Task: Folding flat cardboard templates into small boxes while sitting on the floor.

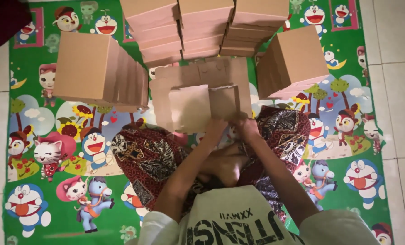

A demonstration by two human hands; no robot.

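Note:
I sit cross-legged on a green cartoon-print mat (43, 199). Both hands work a partly folded brown cardboard box (191, 106) that lies on a stack of flat box blanks (202, 72) in front of my knees. My left hand (215, 128) grips the box's near edge at the bottom. My right hand (245, 124) pinches the raised side flap (224, 100) at its lower right corner. The two hands sit close together, fingers closed on cardboard.
Stacks of finished brown boxes stand around: a tall one at left (98, 70), three at the back (207, 25), one at right (291, 61). My patterned batik cloth (148, 156) covers my legs. White floor tiles (400, 90) border the mat.

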